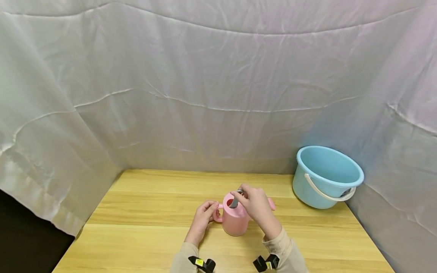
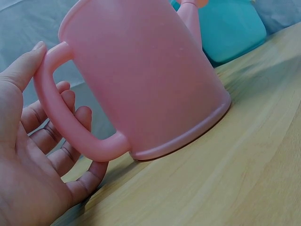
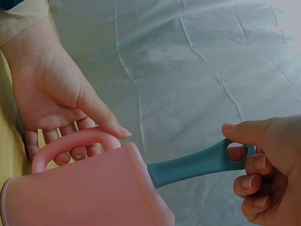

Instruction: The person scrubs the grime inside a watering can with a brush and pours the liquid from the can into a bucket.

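Note:
A pink watering can stands upright on the wooden table. My left hand holds its loop handle, thumb on top and fingers loosely curled round it. Out of the can's top opening sticks a flat grey-teal tool handle with a hole near its end. My right hand pinches that end between thumb and curled fingers, above the can. The tool's lower part is hidden inside the can, so its kind cannot be told. On the right, the can's spout end shows past my right hand.
A light blue bucket with a white handle stands at the table's back right corner. Grey cloth hangs behind the table and along both sides. Bare wooden tabletop extends to the left of the can.

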A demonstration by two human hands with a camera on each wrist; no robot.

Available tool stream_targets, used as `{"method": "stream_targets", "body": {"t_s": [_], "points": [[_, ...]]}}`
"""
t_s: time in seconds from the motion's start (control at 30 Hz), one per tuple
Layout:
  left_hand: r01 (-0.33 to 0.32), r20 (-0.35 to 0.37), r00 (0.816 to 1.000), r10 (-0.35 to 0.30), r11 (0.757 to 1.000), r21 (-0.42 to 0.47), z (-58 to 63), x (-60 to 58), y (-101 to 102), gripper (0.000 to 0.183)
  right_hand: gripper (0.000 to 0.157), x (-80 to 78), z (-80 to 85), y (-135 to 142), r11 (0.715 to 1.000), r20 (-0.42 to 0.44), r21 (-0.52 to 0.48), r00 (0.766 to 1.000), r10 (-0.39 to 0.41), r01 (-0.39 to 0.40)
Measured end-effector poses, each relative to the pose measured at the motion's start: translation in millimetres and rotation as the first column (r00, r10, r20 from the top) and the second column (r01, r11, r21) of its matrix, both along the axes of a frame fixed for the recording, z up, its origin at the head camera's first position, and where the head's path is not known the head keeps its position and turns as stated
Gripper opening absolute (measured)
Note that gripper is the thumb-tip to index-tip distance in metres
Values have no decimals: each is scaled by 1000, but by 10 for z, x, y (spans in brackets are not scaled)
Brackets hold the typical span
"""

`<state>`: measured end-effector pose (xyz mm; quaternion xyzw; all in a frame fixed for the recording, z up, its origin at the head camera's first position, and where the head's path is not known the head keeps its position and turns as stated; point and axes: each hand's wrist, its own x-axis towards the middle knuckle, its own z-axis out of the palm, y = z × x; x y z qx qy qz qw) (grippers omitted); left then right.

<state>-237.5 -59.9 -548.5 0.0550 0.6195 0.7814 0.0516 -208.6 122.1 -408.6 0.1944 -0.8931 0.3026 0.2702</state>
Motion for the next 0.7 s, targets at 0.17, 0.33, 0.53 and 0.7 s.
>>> {"method": "stream_targets", "body": {"t_s": [0.17, 0.33, 0.53, 0.7], "points": [[-3, 2, 1000, 3, 1000, 1, -6, -12, -4, 24, 20, 4, -23, -6, 1000, -1, -8, 1000, -1, 1], [-1, -1, 1000, 1, 1000, 5, -12, -13, -6, 24, 25, 13, -65, -25, 1000, 32, -1, 999, 7, -7], [-1, 0, 1000, 1, 1000, 2, -13, -5, -8, 26, 31, 18, -149, -45, 1000, 50, 16, 999, 16, -17], [-2, -2, 1000, 2, 1000, 3, -8, -3, -8, 26, 34, 1, -228, -54, 999, 40, 29, 999, 29, -30]]}}
